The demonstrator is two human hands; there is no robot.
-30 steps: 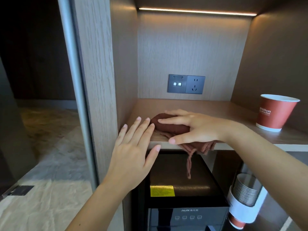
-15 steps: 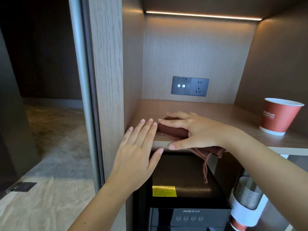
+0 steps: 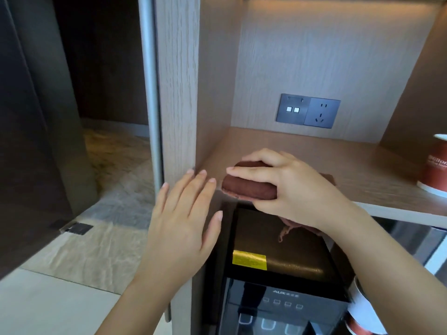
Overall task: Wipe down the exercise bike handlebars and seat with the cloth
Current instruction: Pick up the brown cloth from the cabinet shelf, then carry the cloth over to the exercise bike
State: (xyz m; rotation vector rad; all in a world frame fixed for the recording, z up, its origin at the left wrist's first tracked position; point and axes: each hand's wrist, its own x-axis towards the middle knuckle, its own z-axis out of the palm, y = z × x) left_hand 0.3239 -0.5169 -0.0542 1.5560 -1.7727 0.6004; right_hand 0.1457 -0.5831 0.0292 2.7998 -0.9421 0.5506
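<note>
A dark brown folded cloth lies at the front left edge of a wooden shelf inside a cabinet niche. My right hand is closed around it, fingers over the top and thumb under the front fold; a frayed corner hangs below my wrist. My left hand hovers flat with its fingers spread, just left of the cloth in front of the shelf edge, holding nothing. No exercise bike is in view.
A red paper cup stands at the shelf's right end. A grey socket plate is on the back wall. Below the shelf sits a black water dispenser. A wooden cabinet post rises at left, beyond it pale stone floor.
My right hand has curled tighter around the cloth, bunching it into a roll and lifting its front edge. The camera has moved closer and shifted left; my left hand stays spread beside the cloth.
</note>
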